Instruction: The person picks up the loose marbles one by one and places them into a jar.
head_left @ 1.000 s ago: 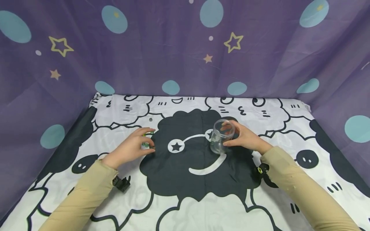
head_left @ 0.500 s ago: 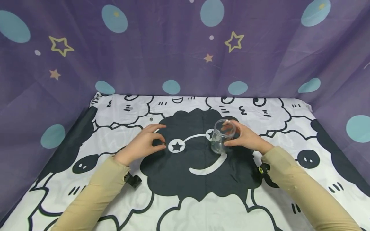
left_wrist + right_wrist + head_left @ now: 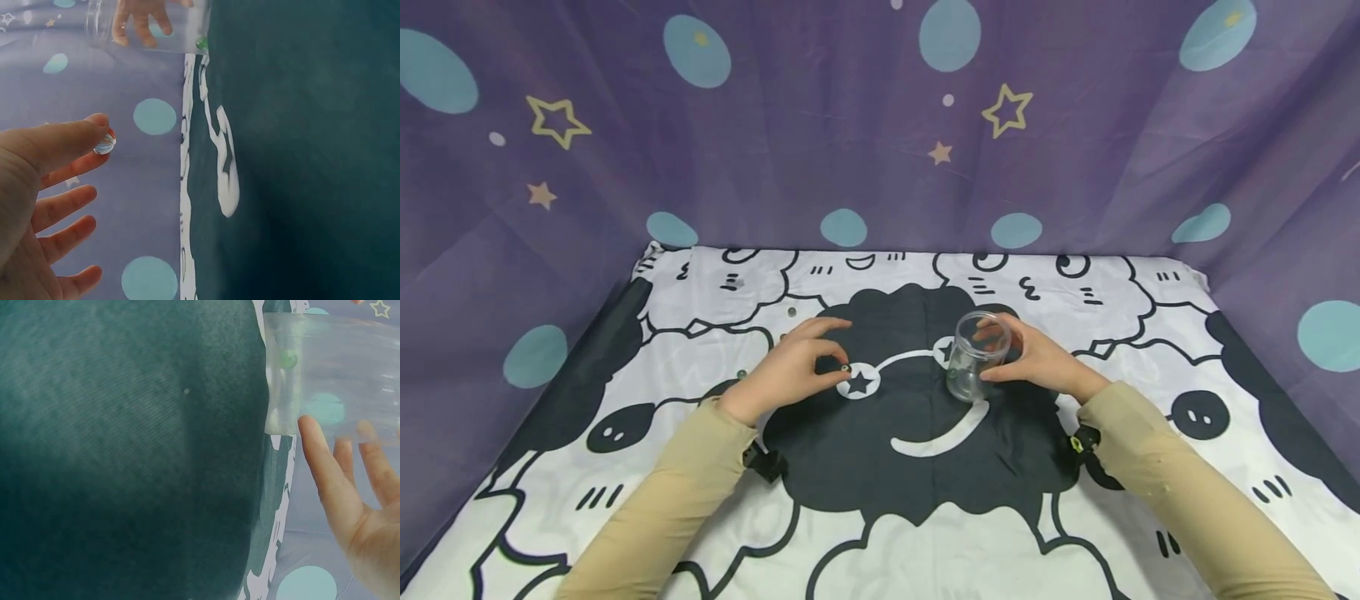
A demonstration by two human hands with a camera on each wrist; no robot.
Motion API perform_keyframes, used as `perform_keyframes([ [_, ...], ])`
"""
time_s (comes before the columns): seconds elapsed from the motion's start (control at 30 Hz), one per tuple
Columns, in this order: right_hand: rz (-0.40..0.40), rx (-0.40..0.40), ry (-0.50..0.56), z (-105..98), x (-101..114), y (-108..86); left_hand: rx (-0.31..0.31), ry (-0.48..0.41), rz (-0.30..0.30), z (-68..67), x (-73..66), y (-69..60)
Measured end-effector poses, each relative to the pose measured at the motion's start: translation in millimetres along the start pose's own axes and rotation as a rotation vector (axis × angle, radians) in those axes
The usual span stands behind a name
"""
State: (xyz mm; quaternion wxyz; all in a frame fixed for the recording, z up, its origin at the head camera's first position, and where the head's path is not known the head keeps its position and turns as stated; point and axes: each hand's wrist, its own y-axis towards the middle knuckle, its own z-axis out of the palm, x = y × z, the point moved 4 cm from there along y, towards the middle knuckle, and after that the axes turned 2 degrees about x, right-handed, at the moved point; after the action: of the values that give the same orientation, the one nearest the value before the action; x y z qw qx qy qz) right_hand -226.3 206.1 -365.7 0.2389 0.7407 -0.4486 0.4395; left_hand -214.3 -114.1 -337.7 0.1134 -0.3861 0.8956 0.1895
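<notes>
Between the thumb and forefinger of my left hand (image 3: 790, 371) is a small clear glass marble (image 3: 105, 145), its other fingers spread apart. That hand is above the cloth, to the left of a clear plastic jar (image 3: 964, 379). My right hand (image 3: 1037, 360) holds the jar from its right side, thumb at the near side and fingers behind. The jar is upright with its mouth up. At its bottom lies a green marble (image 3: 288, 359), seen through the wall in both wrist views. Whether more marbles are inside, I cannot tell.
On the cloth (image 3: 925, 550) printed with cartoon sheep, one marble (image 3: 792, 312) lies beyond my left hand and another (image 3: 742, 375) beside its wrist. A purple curtain (image 3: 865, 133) with stars and blue spots hangs behind the table.
My left hand has moved rightward with the pinched marble, closer to the jar. A marble beside the left wrist has come into view. The right hand and jar have stayed in place.
</notes>
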Motion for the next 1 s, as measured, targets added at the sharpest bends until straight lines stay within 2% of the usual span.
perform_keyframes([
  [0.4, 0.002, 0.003, 0.007, 0.1, -1.1, 0.4, -0.004, -0.028, 0.021, 3.5, -18.9, 22.6],
  [0.63, -0.004, -0.004, 0.002, 1.4, -1.5, -0.3, -0.007, -0.01, 0.052, 3.9, -26.3, 30.6],
  [0.8, 0.002, -0.009, -0.005, 1.3, -1.3, -1.0, -0.01, -0.025, 0.055, 2.6, -29.9, 35.6],
  [1.0, -0.002, -0.007, 0.006, 1.5, -0.8, -0.7, -0.011, -0.045, 0.071, 1.6, -40.9, 45.5],
])
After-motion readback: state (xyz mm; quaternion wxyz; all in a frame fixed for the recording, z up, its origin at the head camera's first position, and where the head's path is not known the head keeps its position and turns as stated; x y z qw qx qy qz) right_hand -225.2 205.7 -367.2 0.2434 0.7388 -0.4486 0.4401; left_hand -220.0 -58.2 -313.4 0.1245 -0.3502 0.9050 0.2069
